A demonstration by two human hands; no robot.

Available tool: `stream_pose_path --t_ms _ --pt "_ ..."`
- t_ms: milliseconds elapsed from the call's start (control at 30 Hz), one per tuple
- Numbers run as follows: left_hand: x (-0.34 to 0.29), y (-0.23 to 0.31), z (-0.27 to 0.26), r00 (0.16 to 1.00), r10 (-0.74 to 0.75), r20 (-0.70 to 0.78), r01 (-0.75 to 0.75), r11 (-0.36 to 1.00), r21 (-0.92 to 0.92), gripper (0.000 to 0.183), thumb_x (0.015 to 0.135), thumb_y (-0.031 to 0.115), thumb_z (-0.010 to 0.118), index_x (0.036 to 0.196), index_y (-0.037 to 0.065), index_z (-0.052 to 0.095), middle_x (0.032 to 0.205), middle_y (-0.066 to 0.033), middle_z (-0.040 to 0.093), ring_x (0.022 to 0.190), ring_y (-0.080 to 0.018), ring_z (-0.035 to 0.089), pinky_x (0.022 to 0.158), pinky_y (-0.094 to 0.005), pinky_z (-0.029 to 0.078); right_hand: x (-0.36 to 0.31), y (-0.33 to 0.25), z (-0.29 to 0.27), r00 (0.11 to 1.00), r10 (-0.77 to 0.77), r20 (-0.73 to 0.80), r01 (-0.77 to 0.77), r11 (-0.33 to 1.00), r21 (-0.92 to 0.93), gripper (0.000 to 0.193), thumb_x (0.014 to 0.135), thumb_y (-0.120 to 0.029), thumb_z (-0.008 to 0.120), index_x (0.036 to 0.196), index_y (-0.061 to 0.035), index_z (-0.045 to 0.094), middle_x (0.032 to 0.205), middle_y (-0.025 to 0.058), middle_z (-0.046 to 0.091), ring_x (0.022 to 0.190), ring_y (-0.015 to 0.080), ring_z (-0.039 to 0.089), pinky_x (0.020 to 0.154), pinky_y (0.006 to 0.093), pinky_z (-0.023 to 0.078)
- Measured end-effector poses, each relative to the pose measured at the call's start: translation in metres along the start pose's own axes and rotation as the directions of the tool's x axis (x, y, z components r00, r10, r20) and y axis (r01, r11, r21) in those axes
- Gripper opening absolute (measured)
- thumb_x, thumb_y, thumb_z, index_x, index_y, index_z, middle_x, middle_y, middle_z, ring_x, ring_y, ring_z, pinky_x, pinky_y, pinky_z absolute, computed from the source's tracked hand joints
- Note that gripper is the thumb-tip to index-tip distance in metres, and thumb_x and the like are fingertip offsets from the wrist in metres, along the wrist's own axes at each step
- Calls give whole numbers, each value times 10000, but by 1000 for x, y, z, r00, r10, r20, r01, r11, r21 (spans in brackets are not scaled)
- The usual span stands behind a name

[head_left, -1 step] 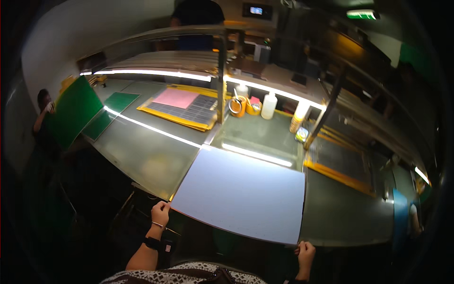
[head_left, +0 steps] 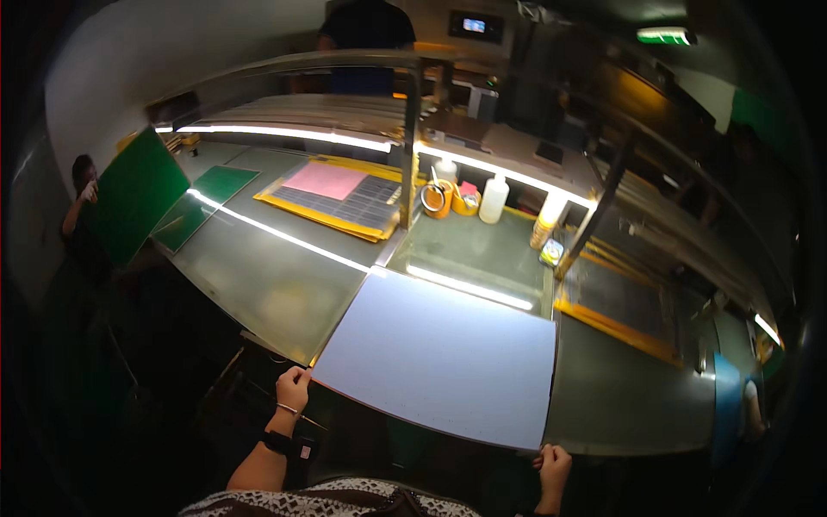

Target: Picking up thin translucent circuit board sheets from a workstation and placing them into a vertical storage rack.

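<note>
On the shiny gray-green table [head_left: 629,405], the big pale blue sheet [head_left: 439,358] is lying by the front edge, while the left hand [head_left: 293,389] and the right hand [head_left: 554,470] are pinching its two near corners, maybe risking a crease or a crooked slide if one hand pulls harder.

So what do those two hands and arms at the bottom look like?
The left hand and right hand wear no gloves. The left arm has a thin, pale bracelet and, farther up, a black wristband. No sleeve shows there.
</note>
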State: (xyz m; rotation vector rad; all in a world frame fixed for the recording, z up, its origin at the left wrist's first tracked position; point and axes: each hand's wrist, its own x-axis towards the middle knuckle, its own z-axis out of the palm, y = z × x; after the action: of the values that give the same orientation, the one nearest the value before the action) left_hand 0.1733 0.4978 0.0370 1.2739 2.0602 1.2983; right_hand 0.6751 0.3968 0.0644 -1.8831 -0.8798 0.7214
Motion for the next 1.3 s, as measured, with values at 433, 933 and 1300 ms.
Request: stream_pose_path --t_ms 433,933,1300 --pt "0 18 -2 1000 -12 -23 11 998 -59 216 788 179 620 692 -9 573 567 -103 556 506 -186 518 517 -312 413 9 11 -8 993 -104 53 111 981 -157 214 865 -184 526 826 24 562 750 108 594 692 183 566 620 309 456" --pt "-1 16 3 996 2 -88 -5 999 -45 223 793 199 619 690 6 576 584 -117 571 528 -230 555 526 -323 429 -4 -4 6 961 -263 -82 240 945 -223 206 842 -153 546 737 23 561 574 69 556 516 129 503 492 281 413" --pt "12 -2 -20 939 245 -242 -185 952 246 304 828 195 537 585 29 461 600 -148 488 605 -355 506 538 -436 393 13 -63 -71 903 -429 -15 341 738 -582 233 857 -234 512 774 -29 587 630 120 609 588 267 582 578 365 438"
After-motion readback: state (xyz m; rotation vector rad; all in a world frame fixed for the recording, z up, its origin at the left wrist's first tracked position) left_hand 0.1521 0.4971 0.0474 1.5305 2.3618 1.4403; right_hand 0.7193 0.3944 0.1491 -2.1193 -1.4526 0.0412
